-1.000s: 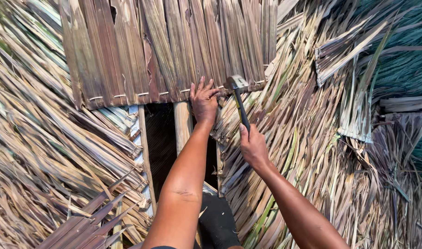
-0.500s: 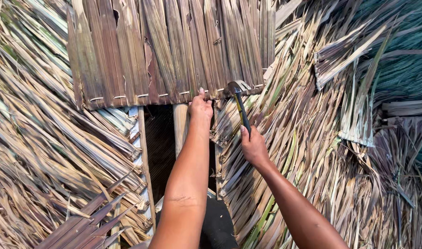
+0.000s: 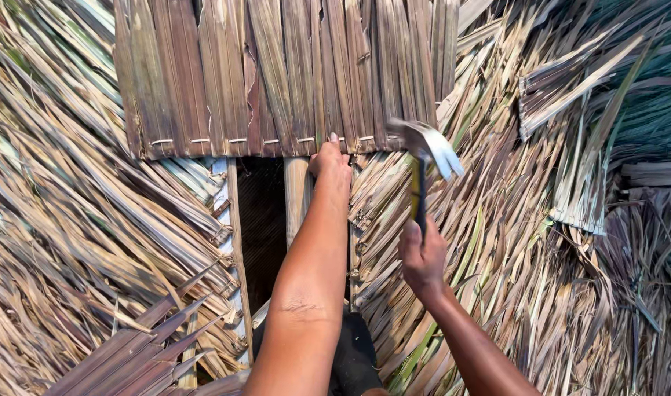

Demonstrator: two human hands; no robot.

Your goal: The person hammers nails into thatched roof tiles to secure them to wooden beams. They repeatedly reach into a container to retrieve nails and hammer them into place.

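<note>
A flat panel of dried palm leaves [image 3: 276,81], stitched along its lower edge, lies across the top of the thatch. My left hand [image 3: 329,163] presses its fingers on the panel's lower edge, above a wooden slat [image 3: 297,198]. My right hand [image 3: 422,258] grips the dark handle of a claw hammer [image 3: 423,150]. The metal hammer head is raised just right of my left hand, level with the panel's stitched edge. Whether a nail sits under my left fingers is hidden.
Loose dry palm thatch [image 3: 78,249] covers the left and right. A dark gap [image 3: 260,220] between slats opens below the panel. More stitched leaf panels [image 3: 570,147] lie at the right, and another [image 3: 130,359] at the lower left.
My left hand's fingers have closed in from spread to pinched at the panel's edge. The hammer head has swung up and slightly right.
</note>
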